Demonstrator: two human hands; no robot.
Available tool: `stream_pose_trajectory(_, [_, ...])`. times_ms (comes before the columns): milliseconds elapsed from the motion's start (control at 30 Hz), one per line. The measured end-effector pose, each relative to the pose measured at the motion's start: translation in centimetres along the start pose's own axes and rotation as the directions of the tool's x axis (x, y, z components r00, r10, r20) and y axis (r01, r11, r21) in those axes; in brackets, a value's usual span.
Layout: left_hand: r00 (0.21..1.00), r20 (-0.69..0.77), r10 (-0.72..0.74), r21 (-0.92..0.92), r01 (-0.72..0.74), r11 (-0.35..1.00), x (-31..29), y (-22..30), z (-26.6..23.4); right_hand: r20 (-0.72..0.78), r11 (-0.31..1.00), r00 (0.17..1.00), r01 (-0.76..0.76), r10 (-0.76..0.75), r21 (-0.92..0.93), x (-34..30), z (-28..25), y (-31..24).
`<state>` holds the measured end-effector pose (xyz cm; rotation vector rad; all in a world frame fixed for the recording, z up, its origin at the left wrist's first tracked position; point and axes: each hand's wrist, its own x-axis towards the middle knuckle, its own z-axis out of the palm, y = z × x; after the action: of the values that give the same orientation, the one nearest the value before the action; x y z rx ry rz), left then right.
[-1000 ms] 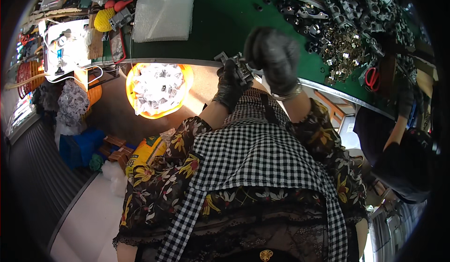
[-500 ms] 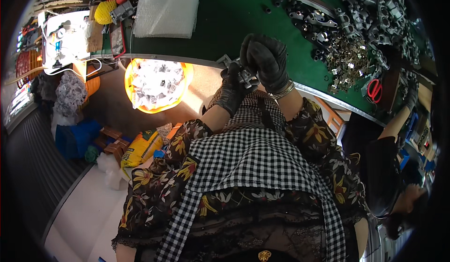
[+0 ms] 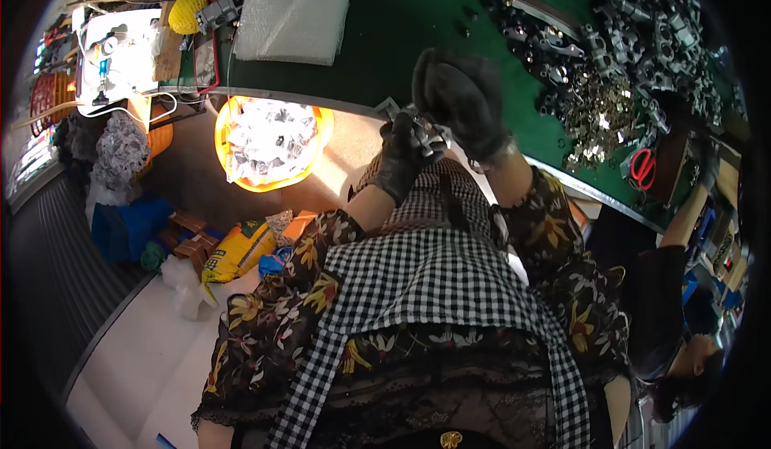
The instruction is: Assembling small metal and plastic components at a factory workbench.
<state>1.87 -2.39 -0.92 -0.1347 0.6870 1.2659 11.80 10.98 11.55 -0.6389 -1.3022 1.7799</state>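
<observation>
Over the front edge of the green-topped table (image 3: 393, 31), my left hand (image 3: 397, 158) in a black glove is closed around a small silver metal fitting (image 3: 429, 139). Close above and to the right of that fitting is my right hand (image 3: 459, 102), also black-gloved and slightly blurred. Its fingers are curled together, and whatever they may hold is hidden. A heap of small brassy and silver pieces (image 3: 601, 120) lies on the table to the right, with many grey metal fittings (image 3: 650, 31) piled behind it.
Red-handled scissors (image 3: 642, 168) lie near the table's right front edge. Bubble wrap (image 3: 293, 15) is at the back left. An orange tub (image 3: 328, 132) of bagged parts stands below the table edge. A co-worker's arm (image 3: 687, 212) reaches in at the right. A yellow bag (image 3: 239, 252) sits lower left.
My right hand has moved slightly right and its glove has turned. My left hand keeps its grip on the fitting in nearly the same place. The view has shifted slightly.
</observation>
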Motion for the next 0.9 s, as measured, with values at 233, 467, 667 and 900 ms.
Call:
stream_pose_trajectory(233, [0.926, 0.142, 0.351, 0.618, -0.360, 0.699, 2.0, -0.9, -2.5, 0.084, 0.999, 0.996, -0.009, 0.005, 0.040, 0.5, 1.3, 1.6])
stream_pose_trajectory(467, [0.974, -0.226, -0.004, 0.094, 0.026, 0.995, 0.3, -0.2, -0.4, 0.022, 0.996, 0.999, -0.048, 0.046, 0.072, 0.4, 0.1, 0.0])
stream_pose_trajectory(667, [0.994, -0.107, 0.006, 0.090, 0.004, 0.996, 0.5, 0.4, -0.1, 0.081, 0.996, 0.994, 0.069, -0.073, 0.054, 1.2, 0.5, 0.2])
stream_pose_trajectory(900, [0.995, -0.023, 0.094, 0.578, -0.064, 0.813, 0.3, -0.3, -3.4, -0.016, 1.000, 1.000, 0.003, -0.003, 0.009, 1.0, -0.5, -0.1])
